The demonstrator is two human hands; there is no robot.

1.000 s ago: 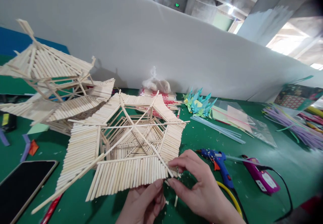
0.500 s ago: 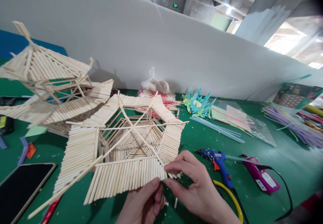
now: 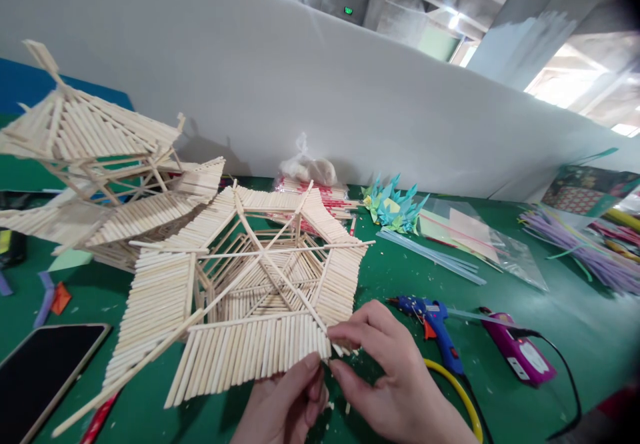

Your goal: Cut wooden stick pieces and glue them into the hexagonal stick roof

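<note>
In the head view, a star-shaped roof model of thin wooden sticks (image 3: 255,351) lies on the green table, with an open middle crossed by long sticks. My left hand (image 3: 285,401) is closed at its near edge, thumb along the ends of the short sticks and fingers curled below. From the right, my right hand (image 3: 390,371) grips the same corner between thumb and forefinger, close to my left thumb. Whether a separate small stick is between the fingertips is hidden. Stick ends show just beside the right fingertips.
A tiered stick pavilion (image 3: 100,137) stands at left, above a phone (image 3: 50,377). On the right lie a blue glue gun (image 3: 435,324), its yellow cable (image 3: 463,391) and a purple device (image 3: 520,351). Behind are bundled sticks (image 3: 325,194) and a folded-paper piece (image 3: 395,204).
Both hands stay at the near right corner. The right fingers have shifted very slightly to the right, and the model's near left end has moved a touch.
</note>
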